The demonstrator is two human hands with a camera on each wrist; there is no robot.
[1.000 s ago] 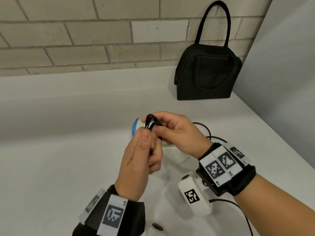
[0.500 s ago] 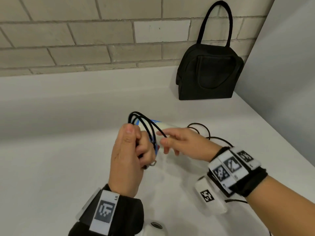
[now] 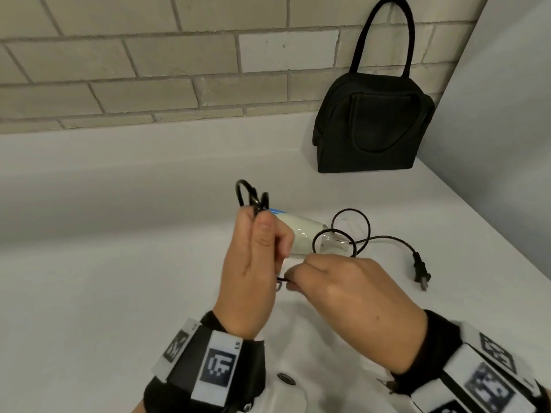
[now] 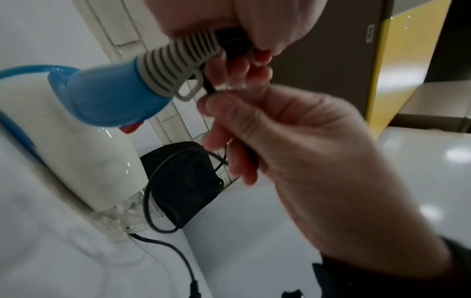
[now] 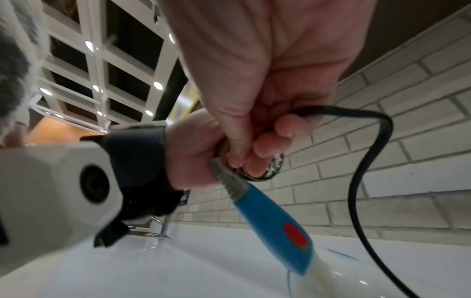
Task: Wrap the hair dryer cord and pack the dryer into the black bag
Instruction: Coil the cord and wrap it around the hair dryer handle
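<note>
Left wrist view gives the closest look at the work: the right hand [image 4: 293, 151] has its fingers [image 4: 216, 121] curled in, pinching the black cord [image 4: 153, 181] just below the ribbed grey strain relief [image 4: 178, 60] at the end of the handle. Above it the left hand [image 4: 229, 18] is closed round that same handle end together with the loops already gathered. In the head view those loops [image 3: 247, 195] stick up out of the top of the left fist [image 3: 253, 263], thumb pressed over them, while the right hand [image 3: 348, 299] sits just beside and below it, knuckles up, fingertips tucked toward the left palm.

The hair dryer [image 3: 304, 234] is held off the white table [image 3: 104, 293] — blue handle in the fist, cream body and clear nozzle pointing away to the right. The unwrapped part of the cord lies in two loose rings beside the nozzle and runs out to the plug [image 3: 420, 272], flat on the table and well apart from the hands. The black bag [image 3: 372, 126] stands upright against the brick wall, far right; whether it is open cannot be told from here.

The dryer looks light and its glossy shell likely slippery, so the ribbed end and handle seem the surest hold. The cord is thin and springy — its coils will probably try to open unless kept pinched, and the plug's weight may swing as the last length comes in. Bending it hard at the strain relief would be the thing to avoid.
</note>
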